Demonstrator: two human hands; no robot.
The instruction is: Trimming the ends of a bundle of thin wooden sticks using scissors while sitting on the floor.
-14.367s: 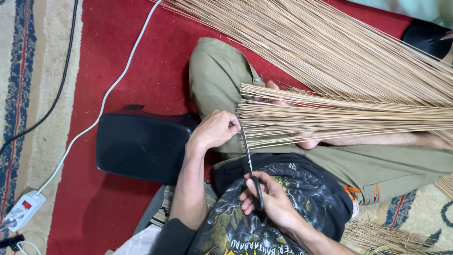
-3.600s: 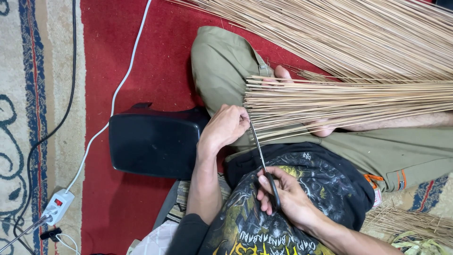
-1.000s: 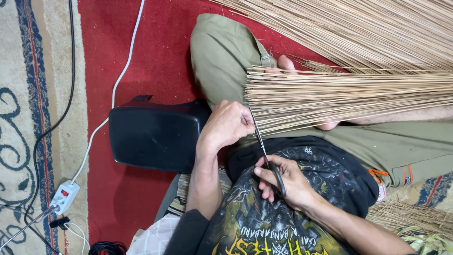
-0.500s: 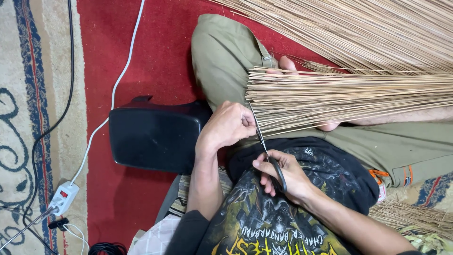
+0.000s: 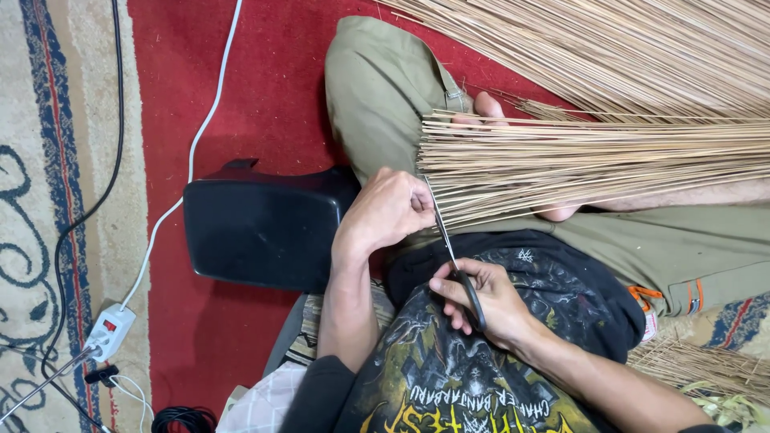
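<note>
From the head camera, the left hand (image 5: 385, 210) is curled shut at the cut ends of a flat bundle of thin tan sticks (image 5: 593, 164), its fingertips pinching the lowest sticks where the bundle lies across the person's lap and a bare foot (image 5: 487, 108). The right hand (image 5: 485, 301) is closed around the black handles of a pair of scissors (image 5: 453, 256), whose blades run up and left to meet the stick ends just beside the left fingers. Whether the blades are parted cannot be made out, since the left hand covers their tips. The bundle runs off the right edge. A black box (image 5: 261, 228) sits on the red carpet (image 5: 265, 88), touching the left forearm's side.
</note>
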